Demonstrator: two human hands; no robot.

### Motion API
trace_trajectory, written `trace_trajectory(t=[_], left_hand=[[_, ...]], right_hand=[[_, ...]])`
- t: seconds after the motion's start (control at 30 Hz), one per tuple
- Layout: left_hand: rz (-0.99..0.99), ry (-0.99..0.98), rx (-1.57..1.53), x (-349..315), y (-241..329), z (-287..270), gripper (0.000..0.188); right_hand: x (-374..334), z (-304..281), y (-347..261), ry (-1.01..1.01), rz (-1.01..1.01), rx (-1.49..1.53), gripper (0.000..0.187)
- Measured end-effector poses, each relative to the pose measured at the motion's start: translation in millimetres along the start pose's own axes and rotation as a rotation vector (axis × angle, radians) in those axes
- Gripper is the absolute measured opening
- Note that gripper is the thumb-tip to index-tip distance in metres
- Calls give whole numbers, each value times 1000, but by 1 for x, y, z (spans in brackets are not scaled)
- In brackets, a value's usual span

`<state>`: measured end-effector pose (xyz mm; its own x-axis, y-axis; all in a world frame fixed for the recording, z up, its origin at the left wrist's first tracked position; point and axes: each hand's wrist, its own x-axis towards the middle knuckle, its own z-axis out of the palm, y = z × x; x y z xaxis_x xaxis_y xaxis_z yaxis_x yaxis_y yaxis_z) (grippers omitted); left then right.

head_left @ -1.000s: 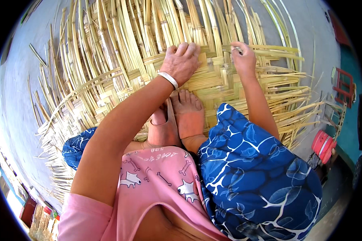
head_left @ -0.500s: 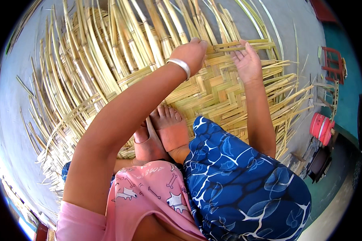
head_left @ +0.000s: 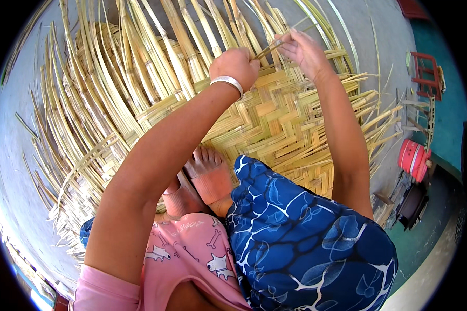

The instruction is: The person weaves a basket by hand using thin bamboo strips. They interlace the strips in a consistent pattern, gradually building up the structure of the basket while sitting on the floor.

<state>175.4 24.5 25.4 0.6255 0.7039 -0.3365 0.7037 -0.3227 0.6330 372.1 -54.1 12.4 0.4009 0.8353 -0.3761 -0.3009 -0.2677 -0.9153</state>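
Note:
A partly woven mat (head_left: 275, 119) of split cane strips lies spread beneath my feet, its woven herringbone part in the middle and right. My left hand (head_left: 236, 67), with a silver bangle at the wrist, is closed in a fist at the weave's far edge. From it a thin bundle of cane strips (head_left: 267, 50) slants up to my right hand (head_left: 305, 54). The fingers of my right hand are loosely bent around the strips' far part, the thumb on top. Long unwoven cane strips (head_left: 155, 62) fan out beyond and left of my hands.
My bare feet (head_left: 207, 179) in salmon-coloured ankle bands press on the mat's near part. Loose strip ends (head_left: 381, 111) stick out at the right. Farther right are a red frame-like stool (head_left: 425, 75), a red-and-white round container (head_left: 413, 159) and a dark object (head_left: 412, 205) on the floor.
My right hand has moved up and left, turning inward as its fingers bend around the strips. The strips now slant upward instead of lying almost level. My left hand shifted slightly left.

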Motion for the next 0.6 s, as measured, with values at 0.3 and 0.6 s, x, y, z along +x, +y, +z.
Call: trace_trajectory(t=[0.3, 0.6], left_hand=[[-69, 116, -104, -2, -6, 0, 26], [-27, 146, -167, -6, -9, 0, 25]], right_hand=[[8, 23, -16, -127, -64, -677, 32], [26, 33, -4, 95, -138, -1326, 39]])
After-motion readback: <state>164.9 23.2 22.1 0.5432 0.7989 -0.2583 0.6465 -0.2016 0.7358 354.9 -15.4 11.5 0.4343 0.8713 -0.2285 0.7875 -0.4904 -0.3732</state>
